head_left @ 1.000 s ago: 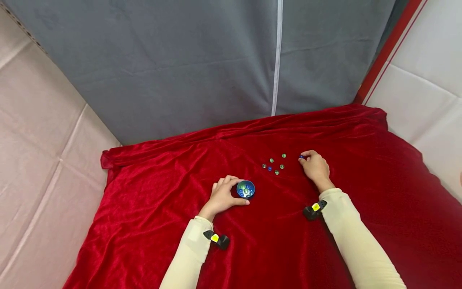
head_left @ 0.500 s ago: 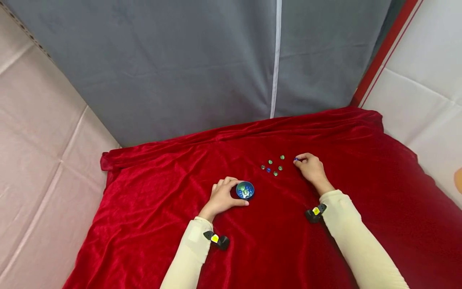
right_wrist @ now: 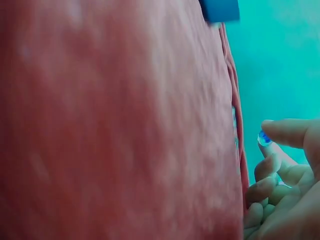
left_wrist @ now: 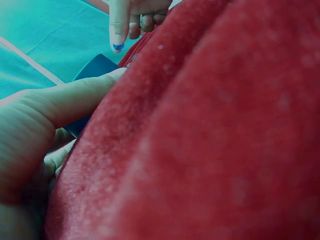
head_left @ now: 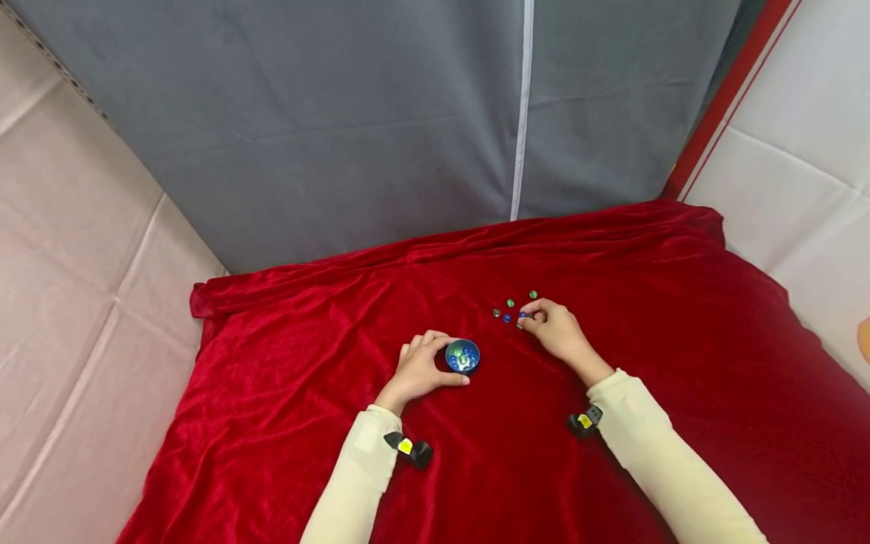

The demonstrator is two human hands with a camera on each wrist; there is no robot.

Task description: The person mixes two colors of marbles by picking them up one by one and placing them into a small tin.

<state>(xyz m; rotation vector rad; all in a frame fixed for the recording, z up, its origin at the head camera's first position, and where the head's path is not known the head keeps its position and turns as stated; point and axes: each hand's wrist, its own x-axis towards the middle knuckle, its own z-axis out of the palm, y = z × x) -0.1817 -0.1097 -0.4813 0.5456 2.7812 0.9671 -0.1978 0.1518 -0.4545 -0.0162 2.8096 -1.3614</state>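
My left hand [head_left: 420, 368] curves its fingers and thumb round a small blue bowl [head_left: 463, 341], which stands on red cloth. Inside the bowl lie several blue and green marbles [head_left: 463, 360]. Between thumb and fingertip, my right hand [head_left: 557, 330] pinches a blue marble [right_wrist: 265, 138], up off the cloth in the right wrist view. That hand hovers at the loose marbles on the cloth, hiding some of them. A blue marble [head_left: 507, 319] and a green marble [head_left: 510, 303] show to its left. In the left wrist view the bowl's side [left_wrist: 97, 67] appears behind my thumb.
Red velvet cloth [head_left: 285, 393] covers the table and lies in folds, bunched along the back edge. A grey curtain [head_left: 340, 136] hangs behind. Pale panels [head_left: 75, 302] stand at the left and at the right.
My right hand has carried the blue marble leftward and toward me, from the right of the loose marbles to over them. The left hand and the bowl stay in place.
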